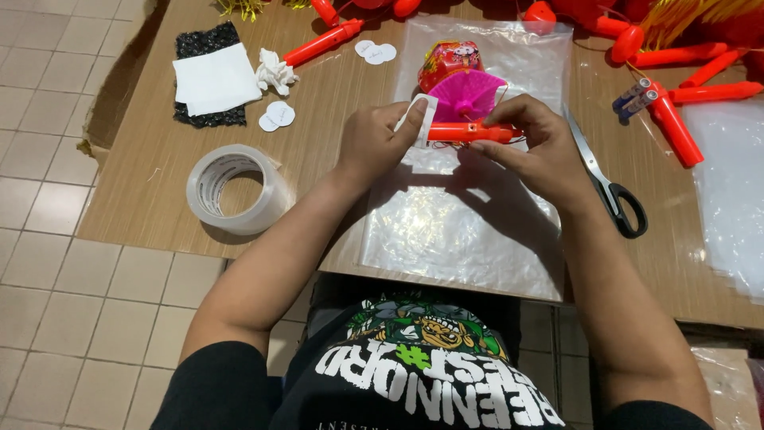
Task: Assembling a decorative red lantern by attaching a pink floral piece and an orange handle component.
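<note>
Orange handle with the pink paper fan fixed above it is sitting at the middle of the worktop, held over a clear plastic sheet. I am noting the rest from left to right.

Far left: a black patterned cloth is lying under a white paper stack. Just beside it a crumpled white scrap is resting, with small white round stickers near it. Below these a roll of clear tape is lying flat near the worktop's front edge.

Centre: my left hand is closing on a white strip, pinching it between thumb and fingers against the left end of the orange handle. A red printed lantern piece is showing just behind the fan. My right hand is gripping the right part of the orange handle, fingers curled over it.

Right: scissors are lying just beside my right wrist, blades pointing away, black loops toward me. Further right, more orange sticks are lying loose, and a second stack of clear sheets is reaching the frame edge.
</note>
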